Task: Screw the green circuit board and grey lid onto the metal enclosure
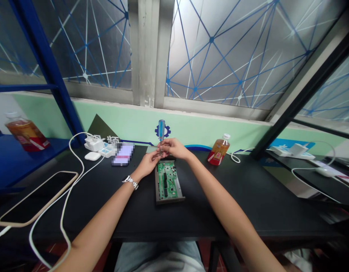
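Note:
A green circuit board point(166, 180) lies in a shallow grey metal tray point(157, 189) on the black table, straight ahead of me. A screwdriver with a clear blue handle point(161, 128) stands upright over the board's far end. My right hand point(174, 147) is closed round the screwdriver's shaft just below the handle. My left hand point(147, 163), with a bracelet at the wrist, pinches the lower shaft near the tip, close to the board.
A phone point(35, 196) on a white cable lies at the left. White chargers point(95, 143), an earbud case point(92, 155) and a second phone point(122, 154) sit at the back left. Orange drink bottles stand at the right point(218, 151) and far left point(27, 134).

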### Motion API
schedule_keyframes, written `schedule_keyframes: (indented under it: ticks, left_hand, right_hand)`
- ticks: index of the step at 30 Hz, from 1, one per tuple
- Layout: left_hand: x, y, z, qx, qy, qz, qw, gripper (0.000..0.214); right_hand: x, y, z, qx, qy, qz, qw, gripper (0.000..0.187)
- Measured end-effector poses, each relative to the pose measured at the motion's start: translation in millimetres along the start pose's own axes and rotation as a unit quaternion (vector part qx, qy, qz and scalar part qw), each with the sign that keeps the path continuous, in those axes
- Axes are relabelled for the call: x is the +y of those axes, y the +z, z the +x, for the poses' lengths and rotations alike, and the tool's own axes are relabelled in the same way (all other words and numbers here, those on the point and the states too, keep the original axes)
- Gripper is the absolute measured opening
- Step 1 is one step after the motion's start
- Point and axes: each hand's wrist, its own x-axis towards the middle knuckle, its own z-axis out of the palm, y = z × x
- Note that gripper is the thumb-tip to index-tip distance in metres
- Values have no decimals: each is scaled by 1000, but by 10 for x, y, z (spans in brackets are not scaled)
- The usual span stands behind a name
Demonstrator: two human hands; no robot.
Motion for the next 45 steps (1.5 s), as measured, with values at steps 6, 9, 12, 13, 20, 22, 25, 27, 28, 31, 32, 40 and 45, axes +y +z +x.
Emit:
schedule_keyframes:
  ticks: [6,9,12,13,20,22,25,27,28,31,32,40,45]
  left_hand:
    - [36,24,-15,36,-7,70,997,30]
    - [100,57,-23,62,-16,65,996,25]
    - [156,86,-28,83,-30,49,995,23]
    - [166,91,-28,86,-32,47,995,23]
    - [159,45,-38,89,-40,71,993,26]
    - [148,15,-45,72,-26,85,993,29]
    - [127,-20,-45,42,-11,83,996,34]
    - [112,-30,-36,25,-4,80,997,36]
    - [106,-30,-31,18,-2,81,997,36]
    - [98,-20,-23,10,5,104,994,33]
    - [99,-16,-23,13,5,111,994,32]
    - [194,51,-50,66,-8,97,993,25]
    - [196,86,-40,101,-22,105,989,22]
  right_hand:
    - [15,33,0,12,8,0,1000,26]
    - [75,67,18,95,-22,-106,990,32]
    - [151,89,48,167,-46,-187,967,28]
    - [169,91,56,171,-46,-192,965,27]
    - [116,66,26,119,-43,-141,982,22]
    - [92,53,9,104,-38,-117,987,21]
    - [85,31,0,82,-28,-86,993,21]
    - [88,18,-1,68,-17,-62,996,20]
    - [87,13,-2,62,-10,-49,997,20]
    - [72,7,-7,50,5,-13,999,19]
    - [63,8,-9,46,9,-4,999,20]
    - [77,67,4,89,-5,-47,995,25]
    - [130,93,6,184,-51,-180,965,25]
